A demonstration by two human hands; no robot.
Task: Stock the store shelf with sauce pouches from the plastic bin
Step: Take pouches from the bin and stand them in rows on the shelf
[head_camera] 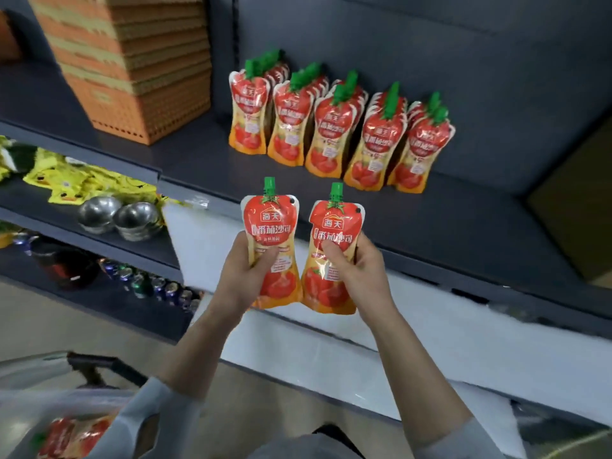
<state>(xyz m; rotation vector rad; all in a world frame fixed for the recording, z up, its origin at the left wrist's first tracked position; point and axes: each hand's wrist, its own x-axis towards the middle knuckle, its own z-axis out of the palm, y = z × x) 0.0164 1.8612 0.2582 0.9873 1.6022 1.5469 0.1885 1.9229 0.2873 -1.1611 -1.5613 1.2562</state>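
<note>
Now | left hand (246, 273) fingers (261, 260) clasp left pouch (270, 223) | right hand (352, 270) fingers clasp right pouch (334, 226) | spouts up, labels forward, likely to match shelf (463, 220) rows (324, 134)

2 hands (243, 276), 2 held pouches (271, 226), 5 shelved pouch rows (326, 137), 2 metal bowls (99, 210)
</note>
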